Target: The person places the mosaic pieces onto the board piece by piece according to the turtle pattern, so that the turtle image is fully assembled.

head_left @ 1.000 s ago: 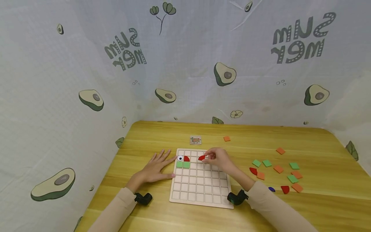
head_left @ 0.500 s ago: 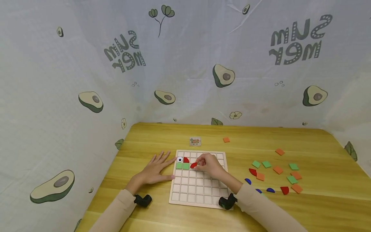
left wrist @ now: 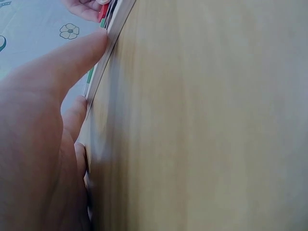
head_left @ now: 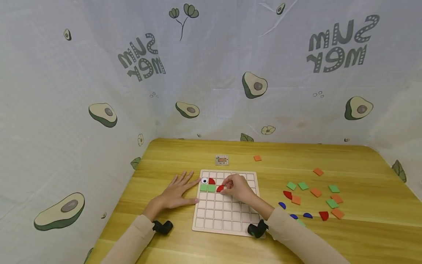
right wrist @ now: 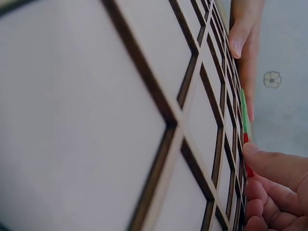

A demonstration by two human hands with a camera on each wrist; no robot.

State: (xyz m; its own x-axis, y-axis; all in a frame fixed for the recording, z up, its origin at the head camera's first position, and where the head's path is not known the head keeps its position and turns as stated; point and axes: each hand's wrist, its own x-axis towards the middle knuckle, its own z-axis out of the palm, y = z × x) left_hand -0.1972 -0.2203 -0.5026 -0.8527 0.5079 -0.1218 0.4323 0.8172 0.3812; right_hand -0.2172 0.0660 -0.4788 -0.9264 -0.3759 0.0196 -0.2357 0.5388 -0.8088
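A pale wooden grid board lies on the table. My right hand pinches a red quarter-circle tile between thumb and fingers, at the second-row cell right of two green square tiles. Above those green tiles sit a round eye tile and another red quarter-circle tile. My left hand lies spread on the table, its thumb and index fingertips at the board's left edge. In the right wrist view, the right thumb presses against the red tile.
A small picture card lies behind the board, with an orange square tile to its right. Loose green, orange, red and blue tiles are scattered on the table's right side. A printed curtain hangs behind the table.
My right hand has carried the red tile left and nearer, from the top rows to the cell beside the green tiles. It turned slightly there. The left hand stays in place.
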